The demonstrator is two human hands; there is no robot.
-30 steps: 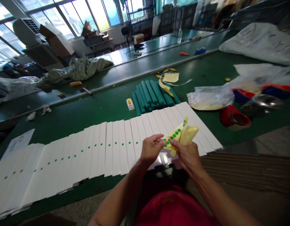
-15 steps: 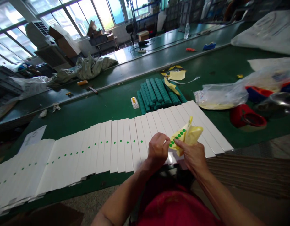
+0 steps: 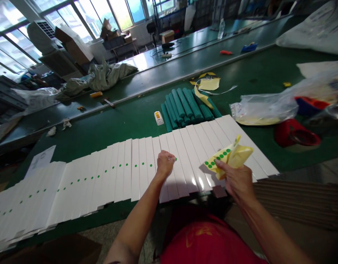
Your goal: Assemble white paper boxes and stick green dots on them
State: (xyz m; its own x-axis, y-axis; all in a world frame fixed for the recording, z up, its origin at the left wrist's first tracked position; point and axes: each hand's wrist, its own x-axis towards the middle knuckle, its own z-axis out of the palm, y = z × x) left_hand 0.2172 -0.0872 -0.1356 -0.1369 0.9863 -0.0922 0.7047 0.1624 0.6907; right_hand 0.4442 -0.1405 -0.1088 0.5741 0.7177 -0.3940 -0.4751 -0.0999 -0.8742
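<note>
A long row of overlapping white boxes (image 3: 185, 161) runs along the near edge of the green table, and many on the left carry a round green dot. My left hand (image 3: 165, 162) is over the middle of the row, its thumb and forefinger pinched on a green dot sticker (image 3: 175, 159) close to a white box. Over the right part of the row, my right hand (image 3: 237, 179) grips a folded yellow sheet (image 3: 238, 157) with several green dots on it, the thumb on top near the dots.
Behind the row lies a pile of green ribbed rods (image 3: 185, 106), beside a small white-and-yellow item (image 3: 158, 118). Clear plastic bags (image 3: 264, 106) and a red roll-like object (image 3: 295, 134) are on the right. A paper sheet (image 3: 41, 159) is at the left.
My left hand has moved left, away from the yellow sheet, to the middle boxes with a green dot at its fingertips. My right hand and the sheet have shifted slightly right.
</note>
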